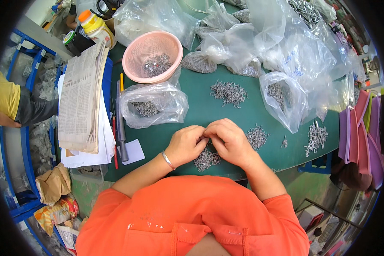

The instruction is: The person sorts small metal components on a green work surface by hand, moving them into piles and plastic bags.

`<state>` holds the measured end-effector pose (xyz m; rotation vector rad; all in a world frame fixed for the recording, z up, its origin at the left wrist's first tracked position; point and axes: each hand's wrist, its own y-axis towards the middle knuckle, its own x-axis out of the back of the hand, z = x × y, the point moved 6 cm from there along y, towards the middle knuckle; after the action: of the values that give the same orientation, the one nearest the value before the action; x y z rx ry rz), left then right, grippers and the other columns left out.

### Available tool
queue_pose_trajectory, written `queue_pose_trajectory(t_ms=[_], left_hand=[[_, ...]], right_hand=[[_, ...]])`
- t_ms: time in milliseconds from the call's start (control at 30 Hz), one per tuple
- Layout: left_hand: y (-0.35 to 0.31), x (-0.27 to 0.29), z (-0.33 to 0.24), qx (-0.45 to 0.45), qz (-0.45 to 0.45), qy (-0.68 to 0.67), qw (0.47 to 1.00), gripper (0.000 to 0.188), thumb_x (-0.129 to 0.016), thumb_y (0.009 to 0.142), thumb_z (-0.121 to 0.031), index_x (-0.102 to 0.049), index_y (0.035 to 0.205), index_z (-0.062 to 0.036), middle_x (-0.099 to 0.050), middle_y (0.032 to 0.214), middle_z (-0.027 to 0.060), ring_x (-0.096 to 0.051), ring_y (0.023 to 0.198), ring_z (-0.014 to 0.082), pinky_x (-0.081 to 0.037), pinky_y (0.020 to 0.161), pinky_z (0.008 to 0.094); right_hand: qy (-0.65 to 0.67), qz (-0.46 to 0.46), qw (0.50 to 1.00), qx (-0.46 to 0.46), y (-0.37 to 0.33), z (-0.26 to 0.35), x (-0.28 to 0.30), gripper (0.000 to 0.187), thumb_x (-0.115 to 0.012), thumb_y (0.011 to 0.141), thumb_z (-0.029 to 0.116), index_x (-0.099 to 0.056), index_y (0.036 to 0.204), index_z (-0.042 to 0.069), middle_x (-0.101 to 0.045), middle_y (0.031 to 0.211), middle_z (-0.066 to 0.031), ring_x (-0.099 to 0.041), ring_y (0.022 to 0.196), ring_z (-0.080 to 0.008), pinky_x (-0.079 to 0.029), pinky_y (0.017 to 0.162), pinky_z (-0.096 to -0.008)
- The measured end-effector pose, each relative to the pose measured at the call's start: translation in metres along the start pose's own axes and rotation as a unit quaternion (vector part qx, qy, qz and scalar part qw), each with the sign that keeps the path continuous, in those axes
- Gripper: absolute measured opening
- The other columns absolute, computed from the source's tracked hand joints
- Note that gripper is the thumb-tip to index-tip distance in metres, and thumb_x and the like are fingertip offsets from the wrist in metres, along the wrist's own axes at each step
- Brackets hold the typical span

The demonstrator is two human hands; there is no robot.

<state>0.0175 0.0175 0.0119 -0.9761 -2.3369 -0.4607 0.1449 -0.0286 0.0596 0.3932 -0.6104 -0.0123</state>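
Note:
My left hand [186, 144] and my right hand [228, 141] meet over the near edge of the green table [196, 102]. Both have their fingertips pinched together; whatever sits between them is too small and hidden to name. Just below them lies a pile of small silvery metal hooks or clips [207, 160]. A similar pile [257, 137] rests beside my right hand, and a larger one [229, 93] lies farther back. Left of centre, an opened clear plastic bag [168, 106] holds more metal pieces. Behind it stands a pink mesh basket [128, 62] with small metal parts inside.
Clear bags of metal parts [243, 47] crowd the back, and another opened bag [292, 115] stands right. Metal pieces with rings [316, 138] lie near the right edge. Newspapers [79, 98] and a dark-handled tool [121, 128] are at left. Beyond, a person in yellow [6, 100] sits by blue shelving.

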Motion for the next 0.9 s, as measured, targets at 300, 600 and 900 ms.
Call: queue_pose_trajectory(t_ms=[300, 600, 900], left_hand=[[0.006, 0.023, -0.010, 0.108, -0.055, -0.206, 0.971, 0.012, -0.066, 0.090, -0.001, -0.065, 0.101, -0.0024, -0.065, 0.090, 0.0012, -0.063, 0.079, 0.0108, -0.051, 0.072, 0.0262], [0.115, 0.054, -0.023, 0.144, -0.250, -0.348, 0.892, 0.065, -0.062, 0.094, -0.013, -0.033, 0.146, 0.0112, -0.044, 0.147, 0.0253, -0.044, 0.137, 0.0310, -0.036, 0.112, 0.0391], [0.186, 0.032, 0.032, 0.144, -0.198, 0.074, 0.967, 0.062, -0.063, 0.089, -0.038, -0.049, 0.133, 0.0038, -0.053, 0.136, 0.0263, -0.043, 0.135, 0.0411, -0.030, 0.113, 0.0482]], right_hand=[[0.026, -0.197, 0.980, -0.001, -0.005, -0.012, 0.008, 0.023, -0.065, 0.076, -0.012, -0.066, 0.094, 0.002, -0.069, 0.094, -0.0126, -0.066, 0.084, -0.0291, -0.053, 0.075, -0.0357], [0.071, -0.222, 0.972, -0.016, -0.014, -0.021, 0.023, 0.022, -0.063, 0.075, -0.013, -0.066, 0.092, 0.002, -0.070, 0.095, -0.0131, -0.068, 0.087, -0.0284, -0.055, 0.077, -0.0348], [0.085, -0.205, 0.975, -0.020, -0.012, -0.019, 0.022, 0.021, -0.063, 0.075, -0.012, -0.066, 0.090, 0.002, -0.070, 0.094, -0.0134, -0.068, 0.087, -0.0283, -0.055, 0.078, -0.0352]])
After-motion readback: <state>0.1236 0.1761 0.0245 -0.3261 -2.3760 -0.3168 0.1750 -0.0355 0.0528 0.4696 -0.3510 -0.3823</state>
